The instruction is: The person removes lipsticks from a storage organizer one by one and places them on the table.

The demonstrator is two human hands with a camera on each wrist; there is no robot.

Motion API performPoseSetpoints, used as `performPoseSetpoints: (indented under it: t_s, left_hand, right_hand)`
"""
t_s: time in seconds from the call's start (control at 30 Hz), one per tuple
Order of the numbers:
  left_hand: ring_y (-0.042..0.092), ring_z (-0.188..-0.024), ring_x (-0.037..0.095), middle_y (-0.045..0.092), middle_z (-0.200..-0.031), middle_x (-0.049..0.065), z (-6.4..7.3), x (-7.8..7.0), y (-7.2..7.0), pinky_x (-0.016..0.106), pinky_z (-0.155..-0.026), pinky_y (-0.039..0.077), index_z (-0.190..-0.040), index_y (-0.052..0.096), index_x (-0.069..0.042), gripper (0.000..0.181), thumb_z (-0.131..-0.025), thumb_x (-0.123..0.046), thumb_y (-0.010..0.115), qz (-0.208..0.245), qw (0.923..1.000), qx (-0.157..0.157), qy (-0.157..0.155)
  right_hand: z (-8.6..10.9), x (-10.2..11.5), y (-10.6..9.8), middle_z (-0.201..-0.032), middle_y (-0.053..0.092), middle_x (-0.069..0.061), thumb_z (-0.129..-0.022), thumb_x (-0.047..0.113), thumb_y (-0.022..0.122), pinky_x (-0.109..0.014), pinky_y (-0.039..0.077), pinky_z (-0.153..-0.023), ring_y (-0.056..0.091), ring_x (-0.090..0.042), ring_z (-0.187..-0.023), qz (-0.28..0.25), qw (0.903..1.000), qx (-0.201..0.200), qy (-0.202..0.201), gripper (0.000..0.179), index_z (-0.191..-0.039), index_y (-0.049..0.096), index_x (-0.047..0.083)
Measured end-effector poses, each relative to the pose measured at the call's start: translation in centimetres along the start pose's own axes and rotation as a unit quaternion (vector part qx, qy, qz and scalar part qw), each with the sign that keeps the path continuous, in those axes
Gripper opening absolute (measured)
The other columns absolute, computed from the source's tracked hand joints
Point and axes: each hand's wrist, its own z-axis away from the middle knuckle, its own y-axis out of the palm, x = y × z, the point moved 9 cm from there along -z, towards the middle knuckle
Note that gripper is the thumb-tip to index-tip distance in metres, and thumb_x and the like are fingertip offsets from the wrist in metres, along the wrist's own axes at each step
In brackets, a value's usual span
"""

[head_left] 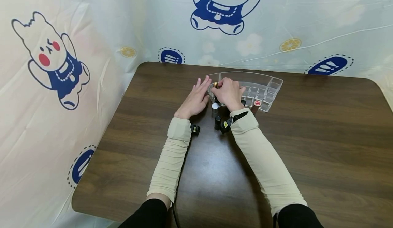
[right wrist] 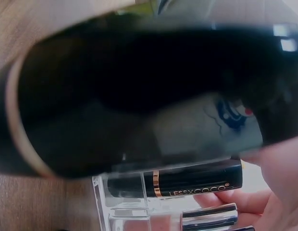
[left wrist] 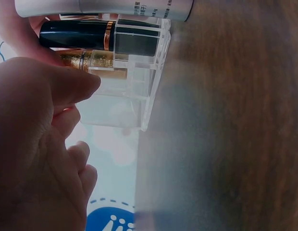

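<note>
- The clear plastic fan-shaped organiser with small compartments (head_left: 266, 96) stands near the far edge of the dark brown wood-grain worktop (head_left: 325, 136).
- The left hand (head_left: 193, 100) lies at the organiser's left end, fingers extended and thumb apart, gripping nothing; whether it touches the plastic is unclear.
- The right hand (head_left: 228, 93) reaches over the organiser, fingers curled, and holds the glittery gold tube (left wrist: 101, 58) by its upper end, with the lower end inside a compartment.
- Next to the gold tube, a glossy black tube with a copper-coloured band (left wrist: 74, 34) sits in another compartment.
- A silver tube with small dark print (left wrist: 105, 6) shows beside that black one in the left wrist view.
- At the organiser's near edge is a brown tube with a red-and-white top (head_left: 257, 103).
- Beige sleeves (head_left: 169, 156) cover both forearms.
- Behind the worktop hangs a pale sheet printed with blue-and-white cartoon figures (head_left: 264, 20).
</note>
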Motion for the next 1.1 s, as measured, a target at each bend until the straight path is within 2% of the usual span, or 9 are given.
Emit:
performPoseSetpoints:
  t_s: [0.27,0.47,0.67,0.83,1.1]
  left_hand:
    - [-0.006,-0.152,0.026,0.001,-0.165,-0.002,0.3,-0.1,0.2,0.045,-0.124,0.004,-0.157,0.013,-0.014,0.062,-0.102,-0.018,0.043,0.006,1.0000,0.003,-0.001]
    - [-0.005,-0.152,0.027,0.000,-0.164,-0.004,0.3,0.0,0.2,0.044,-0.124,0.003,-0.157,0.011,-0.016,0.064,-0.102,-0.021,0.044,-0.001,1.0000,0.004,-0.001]
    - [-0.007,-0.152,0.023,0.000,-0.164,-0.004,0.3,0.0,0.1,0.042,-0.124,0.001,-0.157,0.010,-0.017,0.064,-0.102,-0.021,0.044,0.006,1.0000,0.005,-0.004]
    - [-0.004,-0.152,0.027,0.001,-0.164,-0.003,0.2,0.0,0.1,0.043,-0.124,0.002,-0.157,0.011,-0.017,0.065,-0.102,-0.021,0.045,0.004,1.0000,0.002,-0.003]
    - [0.000,-0.151,0.032,0.002,-0.165,-0.001,0.1,-0.1,0.0,0.047,-0.123,0.007,-0.157,0.013,-0.013,0.065,-0.101,-0.021,0.046,-0.005,1.0000,-0.004,0.004]
  right_hand:
    - [0.3,-0.1,0.1,-0.092,0.068,-0.005,-0.087,0.036,0.065,-0.058,0.026,-0.099,0.055,-0.034,-0.103,0.000,1.0000,0.000,-0.002,0.024,-0.090,0.066,0.012]
    - [0.2,-0.1,0.0,-0.094,0.069,-0.005,-0.087,0.036,0.064,-0.058,0.027,-0.098,0.055,-0.034,-0.105,0.001,1.0000,0.000,0.000,0.024,-0.092,0.067,0.013]
    - [0.2,0.0,-0.4,-0.093,0.069,-0.004,-0.086,0.036,0.064,-0.058,0.027,-0.098,0.056,-0.033,-0.103,-0.006,0.9999,-0.008,-0.003,0.025,-0.093,0.067,0.013]
    - [0.3,0.2,-0.8,-0.093,0.069,-0.004,-0.086,0.037,0.064,-0.057,0.028,-0.097,0.057,-0.031,-0.102,-0.023,0.9996,-0.012,-0.007,0.027,-0.096,0.067,0.013]
    - [0.7,0.5,-2.0,-0.099,0.070,-0.007,-0.087,0.031,0.062,-0.061,0.025,-0.103,0.061,-0.027,-0.097,-0.075,0.9969,-0.017,-0.019,0.025,-0.101,0.066,0.011]
